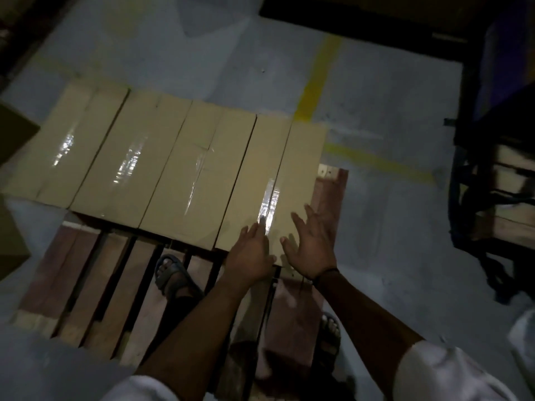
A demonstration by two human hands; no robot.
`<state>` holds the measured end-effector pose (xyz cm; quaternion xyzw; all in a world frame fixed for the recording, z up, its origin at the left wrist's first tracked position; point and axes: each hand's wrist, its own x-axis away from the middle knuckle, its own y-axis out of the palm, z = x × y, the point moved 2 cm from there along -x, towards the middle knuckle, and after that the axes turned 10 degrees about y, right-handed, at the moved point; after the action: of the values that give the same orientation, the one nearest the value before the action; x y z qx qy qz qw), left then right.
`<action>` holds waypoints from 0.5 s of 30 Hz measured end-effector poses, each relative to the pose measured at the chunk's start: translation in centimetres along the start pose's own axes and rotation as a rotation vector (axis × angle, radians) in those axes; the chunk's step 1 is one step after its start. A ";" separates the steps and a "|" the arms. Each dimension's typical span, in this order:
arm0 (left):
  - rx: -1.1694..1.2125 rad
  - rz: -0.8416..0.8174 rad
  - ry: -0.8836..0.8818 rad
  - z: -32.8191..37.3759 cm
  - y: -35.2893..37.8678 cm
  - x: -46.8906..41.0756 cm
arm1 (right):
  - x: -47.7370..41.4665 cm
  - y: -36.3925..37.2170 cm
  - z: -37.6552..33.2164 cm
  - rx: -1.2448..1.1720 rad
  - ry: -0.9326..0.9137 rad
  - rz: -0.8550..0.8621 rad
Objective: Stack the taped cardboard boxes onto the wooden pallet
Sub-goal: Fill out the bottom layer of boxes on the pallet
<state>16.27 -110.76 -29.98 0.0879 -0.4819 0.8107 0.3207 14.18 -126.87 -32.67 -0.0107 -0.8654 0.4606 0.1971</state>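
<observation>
Several taped cardboard boxes lie side by side in a row across the far part of the wooden pallet (95, 279). The rightmost box (278, 172) has shiny clear tape along its middle seam. My left hand (250, 253) lies flat with straight fingers on that box's near end, by the tape. My right hand (314, 241) is spread open over the same box's near right corner; whether it touches is unclear. Neither hand grips anything. My sandalled feet (170, 274) stand on the pallet's bare slats.
A yellow line (318, 79) is painted on the grey concrete floor beyond the boxes. A dark metal rack or cart (492, 175) holding boxes stands at the right. More cardboard (11, 140) pokes in at the left edge. Dark shelving runs along the top.
</observation>
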 end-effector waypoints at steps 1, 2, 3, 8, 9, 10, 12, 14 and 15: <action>-0.002 0.018 -0.004 1.5 -0.3 1.2 | 1.2 -1.4 -0.2 0.004 -0.013 -0.006; -0.004 0.040 -0.011 3.0 -0.5 2.5 | 2.4 -2.7 -0.4 0.013 -0.029 -0.009; -0.002 0.065 -0.022 4.3 -0.8 3.7 | 3.5 -4.0 -0.6 0.021 -0.043 -0.013; 0.073 0.163 -0.056 11.1 -2.2 9.4 | 9.8 -10.6 -1.9 0.002 -0.109 0.009; 0.094 0.182 -0.048 12.3 -2.3 10.4 | 11.0 -11.8 -2.1 -0.008 -0.116 0.026; 0.117 0.195 -0.039 13.4 -2.4 11.4 | 12.1 -12.9 -2.2 -0.016 -0.119 0.042; 0.138 0.217 -0.007 15.3 -2.6 13.2 | 14.4 -14.6 -2.0 -0.010 -0.114 0.082; 0.143 0.226 0.037 16.8 -2.6 14.6 | 15.9 -15.6 -1.6 -0.022 -0.105 0.128; 0.138 0.232 0.074 17.7 -2.7 15.9 | 17.1 -16.1 -1.7 -0.032 -0.107 0.155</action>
<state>2.59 -117.72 -11.62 0.0233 -0.4198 0.8762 0.2355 1.67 -131.38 -13.29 -0.0563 -0.8785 0.4605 0.1139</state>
